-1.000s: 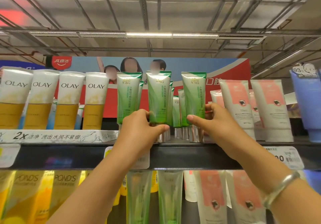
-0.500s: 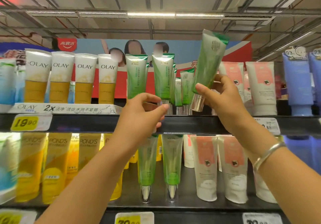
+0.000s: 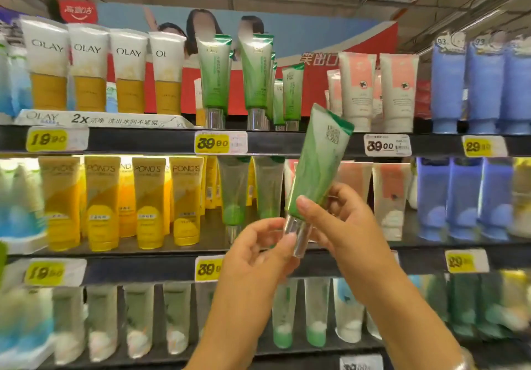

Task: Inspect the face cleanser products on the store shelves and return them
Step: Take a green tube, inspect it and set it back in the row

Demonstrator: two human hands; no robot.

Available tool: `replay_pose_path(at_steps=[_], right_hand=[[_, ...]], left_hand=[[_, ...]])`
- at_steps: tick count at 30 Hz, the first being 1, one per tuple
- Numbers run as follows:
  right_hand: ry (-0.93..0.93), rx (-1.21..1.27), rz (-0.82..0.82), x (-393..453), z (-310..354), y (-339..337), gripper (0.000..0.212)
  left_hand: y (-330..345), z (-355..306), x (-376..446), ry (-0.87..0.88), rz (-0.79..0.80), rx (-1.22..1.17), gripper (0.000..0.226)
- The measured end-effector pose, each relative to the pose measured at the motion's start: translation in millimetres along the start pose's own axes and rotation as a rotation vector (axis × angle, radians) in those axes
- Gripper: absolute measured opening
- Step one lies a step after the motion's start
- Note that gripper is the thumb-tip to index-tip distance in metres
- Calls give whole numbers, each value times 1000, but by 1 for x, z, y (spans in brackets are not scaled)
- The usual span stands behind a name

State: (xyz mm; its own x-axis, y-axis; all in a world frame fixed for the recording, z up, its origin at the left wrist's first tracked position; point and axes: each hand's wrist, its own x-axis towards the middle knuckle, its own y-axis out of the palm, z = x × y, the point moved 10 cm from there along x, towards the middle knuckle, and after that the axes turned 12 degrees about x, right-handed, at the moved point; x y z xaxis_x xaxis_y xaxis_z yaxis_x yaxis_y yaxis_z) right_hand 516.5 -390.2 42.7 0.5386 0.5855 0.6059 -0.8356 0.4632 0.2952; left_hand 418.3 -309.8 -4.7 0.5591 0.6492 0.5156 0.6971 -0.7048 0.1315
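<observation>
Two hands on one green tube (image 3: 316, 165), tilted, cap down, below the top shelf (image 3: 287, 139): right hand (image 3: 342, 226) fingers grip body, left hand (image 3: 258, 246) fingers pinch the clear cap (image 3: 297, 233).

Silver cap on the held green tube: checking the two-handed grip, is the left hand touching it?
Touching: the head view shows left hand fingertips on the silver cap.

Green tube (image 3: 317, 162), silver cap (image 3: 297, 233), yellow price tags (image 3: 212, 143).
</observation>
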Motion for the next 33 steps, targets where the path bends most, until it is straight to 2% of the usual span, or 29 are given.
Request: replay_pose_path(at_steps=[7,12,15,17,20,27,33], right_hand=[[155,27,-98,-89,-42,0,49],[268,31,-145,-147,-73,7,37],[332,76,-154,-177,-90,21,37],[368,108,-154,-191,-97,32,44],[399,148,-161,-203,-104,50,56],[425,201,-201,-210,-125,89,57],[363,196,-231,-204,-132,130,54]], left_hand=[[-8,61,-87,-320,-15,-272,54],[-29,76,-150,-441,-48,-289,54],[-50,82,-182,-515,-85,-274,51],[-62,83,-198,-559,-102,-280,50],[-82,80,-211,-587,-138,-266,49],[-131,71,-218,-593,-148,-263,24],[-169,62,-216,-630,-129,-320,26]])
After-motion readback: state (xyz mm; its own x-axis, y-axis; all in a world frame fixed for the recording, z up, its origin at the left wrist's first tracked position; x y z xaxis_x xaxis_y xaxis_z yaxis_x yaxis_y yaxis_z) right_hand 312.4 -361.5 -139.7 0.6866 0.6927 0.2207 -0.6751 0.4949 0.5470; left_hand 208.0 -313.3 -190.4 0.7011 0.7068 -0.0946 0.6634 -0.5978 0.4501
